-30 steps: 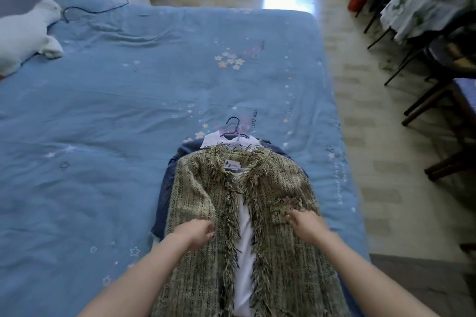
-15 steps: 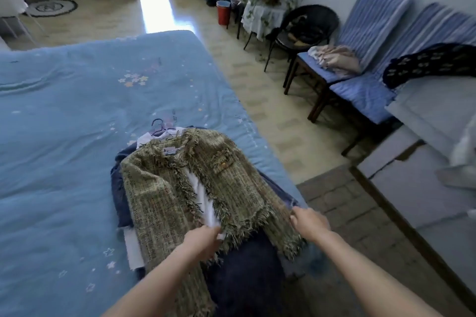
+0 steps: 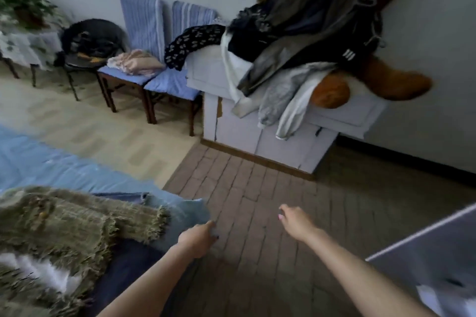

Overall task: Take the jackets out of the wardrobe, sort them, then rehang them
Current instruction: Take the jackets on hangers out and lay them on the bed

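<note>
Both hands, the left hand (image 3: 198,239) and right hand (image 3: 293,221), are hanging loose and holding nothing over the floor (image 3: 257,201), while the green jacket (image 3: 64,226) is lying on the bed (image 3: 51,165), sorting seemingly underway and rehanging not yet started.

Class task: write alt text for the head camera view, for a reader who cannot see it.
Two bare hands, left hand and right hand, reach out over a brick floor, holding nothing. A green fringed jacket lies on the blue bed at left; clothes are heaped on a white cabinet ahead.
</note>
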